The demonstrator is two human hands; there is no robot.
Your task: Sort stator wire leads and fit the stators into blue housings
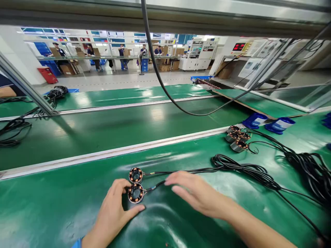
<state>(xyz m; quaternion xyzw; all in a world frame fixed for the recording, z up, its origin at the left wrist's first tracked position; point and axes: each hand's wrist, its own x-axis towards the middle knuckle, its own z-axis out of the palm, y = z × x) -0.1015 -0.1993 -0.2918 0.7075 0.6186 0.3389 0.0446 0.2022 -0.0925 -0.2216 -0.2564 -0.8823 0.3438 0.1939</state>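
Observation:
Two motor stators with copper windings lie side by side on the green mat: a rear stator [136,170] and a front stator [131,198]. My left hand [115,205] is open around the front stator, fingertips at its upper left edge and thumb spread below it. A black cable [160,183] runs from the front stator toward my right hand [191,193]. That hand hovers over the cable with thumb and fingers apart, fingertips beside it. Another black cable [168,172] leads from the rear stator to a coiled bundle [240,167] on the right.
Several more stators [239,145] stand at the right near blue holders [280,125] and a heap of black cables [310,168]. A white rail [108,150] borders a sunken green belt [124,125]. One cable [155,65] hangs overhead. People work in the background; a co-worker's arm shows far left.

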